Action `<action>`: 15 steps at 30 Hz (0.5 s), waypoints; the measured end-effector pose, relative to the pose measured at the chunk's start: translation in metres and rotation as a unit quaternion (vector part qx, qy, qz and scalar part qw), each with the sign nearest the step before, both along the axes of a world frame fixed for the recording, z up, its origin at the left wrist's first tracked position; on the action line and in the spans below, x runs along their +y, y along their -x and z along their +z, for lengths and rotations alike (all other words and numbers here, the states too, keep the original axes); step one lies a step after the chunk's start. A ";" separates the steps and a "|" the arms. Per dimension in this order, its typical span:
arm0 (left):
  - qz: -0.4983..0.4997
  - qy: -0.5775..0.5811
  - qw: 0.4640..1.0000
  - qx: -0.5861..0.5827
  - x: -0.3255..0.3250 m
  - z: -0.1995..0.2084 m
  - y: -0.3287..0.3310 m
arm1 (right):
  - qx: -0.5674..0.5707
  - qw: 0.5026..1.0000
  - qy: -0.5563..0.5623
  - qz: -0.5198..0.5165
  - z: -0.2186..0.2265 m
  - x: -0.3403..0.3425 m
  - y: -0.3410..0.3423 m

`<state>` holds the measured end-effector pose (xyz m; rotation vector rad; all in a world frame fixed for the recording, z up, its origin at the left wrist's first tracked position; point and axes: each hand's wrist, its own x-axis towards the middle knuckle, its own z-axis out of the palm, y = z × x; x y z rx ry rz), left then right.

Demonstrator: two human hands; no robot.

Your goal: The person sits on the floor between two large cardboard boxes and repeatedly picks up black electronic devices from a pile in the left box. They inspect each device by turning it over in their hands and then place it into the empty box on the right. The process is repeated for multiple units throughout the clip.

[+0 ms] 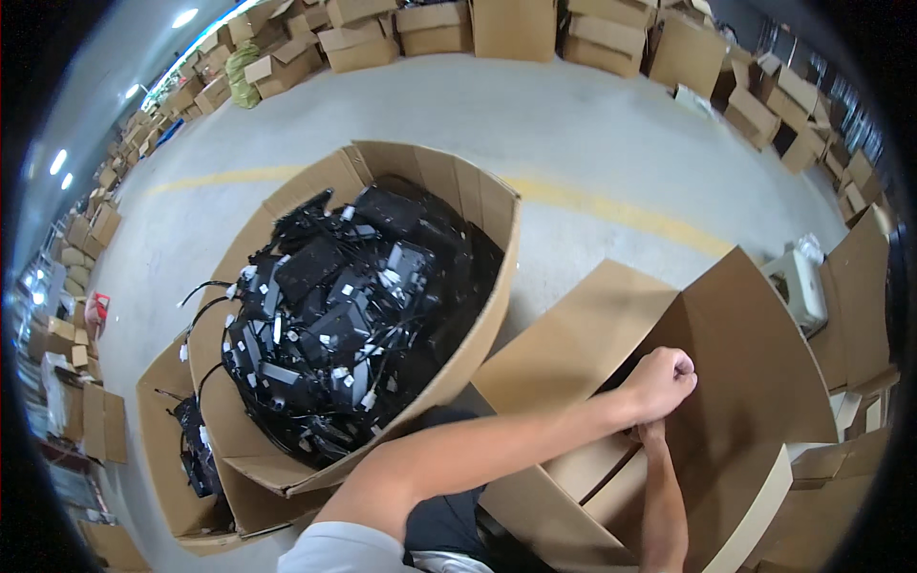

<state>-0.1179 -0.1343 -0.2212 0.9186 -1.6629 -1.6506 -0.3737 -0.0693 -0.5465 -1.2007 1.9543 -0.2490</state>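
Observation:
My left hand (659, 384) is over an open cardboard box (755, 372) on the right, its fingers curled closed. Whatever it may hold is hidden. Just below it is my right hand (651, 432), largely covered by the left one, so its fingers do not show. The two hands overlap at the mouth of the box, between its raised flaps. To the left stands a big open carton (482, 191) heaped with black electronic parts (334, 315), cables and small white connectors. Neither hand touches that heap.
A smaller carton (162, 411) with more black cabled parts stands at the far left. A white plastic stool (800, 291) is beyond the right box. Stacked cartons (435, 29) line the back and sides. A yellow stripe (611, 205) crosses the grey floor.

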 end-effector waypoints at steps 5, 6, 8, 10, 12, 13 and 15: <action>0.006 0.178 0.984 0.002 -0.082 0.068 -0.076 | 0.119 0.978 0.138 0.102 0.150 0.075 0.014; 0.033 0.236 0.969 -0.057 -0.100 0.080 -0.126 | 0.123 0.975 0.162 0.092 0.171 0.093 0.019; 0.166 0.274 0.934 -0.156 -0.132 0.083 -0.231 | 0.183 0.973 0.099 0.099 0.194 0.135 0.055; 0.327 0.372 0.831 -0.254 -0.175 0.050 -0.338 | 0.231 0.967 0.091 0.064 0.192 0.209 0.114; 0.483 0.315 0.723 -0.379 -0.191 0.017 -0.466 | 0.124 0.983 0.137 -0.025 0.215 0.244 0.095; 0.550 0.225 0.651 -0.472 -0.193 0.005 -0.516 | 0.137 0.984 0.117 0.006 0.235 0.258 0.086; 0.658 0.080 0.614 -0.429 -0.200 -0.035 -0.607 | 0.161 0.982 0.079 0.066 0.268 0.274 0.068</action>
